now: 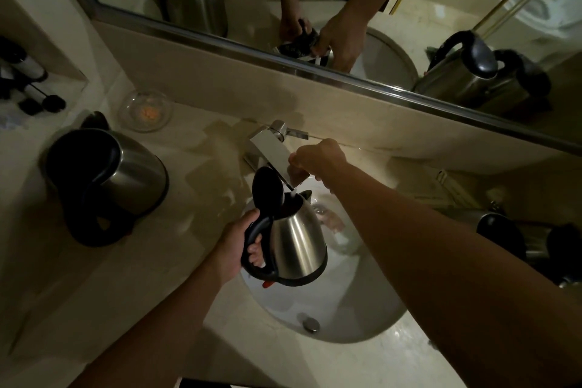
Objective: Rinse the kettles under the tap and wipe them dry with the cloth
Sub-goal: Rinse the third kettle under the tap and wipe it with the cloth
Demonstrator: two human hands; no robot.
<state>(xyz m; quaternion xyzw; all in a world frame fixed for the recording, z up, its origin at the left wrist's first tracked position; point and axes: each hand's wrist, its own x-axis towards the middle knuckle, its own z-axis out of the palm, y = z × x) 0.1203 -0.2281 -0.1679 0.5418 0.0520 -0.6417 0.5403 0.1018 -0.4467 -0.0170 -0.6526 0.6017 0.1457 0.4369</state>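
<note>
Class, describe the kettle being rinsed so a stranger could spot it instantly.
Find the white sink under the tap. Over it, the left hand grips a steel kettle by its black handle. Unlike the kettle on the counter, its lid stands open.

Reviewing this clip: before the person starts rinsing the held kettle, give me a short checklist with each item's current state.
1. Grip: left hand curled round the black handle of the stainless steel kettle - ok.
2. Lid: the kettle's black lid is flipped open - ok.
3. Position: kettle opening sits under the spout of the square chrome tap, over the white oval basin - ok.
4. Tap control: right hand is on the tap - ok.
5. Water flowing: cannot tell.
6. Drying cloth within reach: cannot tell, none clearly visible.
7. Second steel kettle stands on the counter to the left, clear of the basin - ok.
</note>
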